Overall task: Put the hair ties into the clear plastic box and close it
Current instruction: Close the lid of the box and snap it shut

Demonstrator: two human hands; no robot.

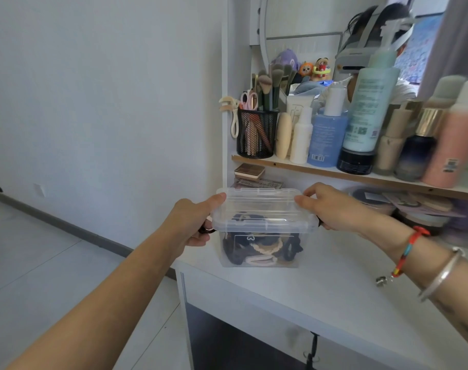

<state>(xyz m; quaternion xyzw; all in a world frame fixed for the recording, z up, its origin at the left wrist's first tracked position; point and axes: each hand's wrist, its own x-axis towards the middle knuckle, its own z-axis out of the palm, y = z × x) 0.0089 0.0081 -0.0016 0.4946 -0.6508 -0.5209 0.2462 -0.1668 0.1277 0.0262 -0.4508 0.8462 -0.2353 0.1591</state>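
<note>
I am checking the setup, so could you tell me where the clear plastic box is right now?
In the head view the clear plastic box stands on the white desk, below the cosmetics shelf, between the left hand and right hand.

We're in a home here, at a bedroom-style vanity: a white counter (334, 284) against a plain wall, a shelf (361, 177) crowded with lotion bottles (371, 102), a black mesh cup (257, 136) stuffed with makeup brushes, and a round mirror (321, 25) above with little plush toys (314, 69) alongside.
</note>
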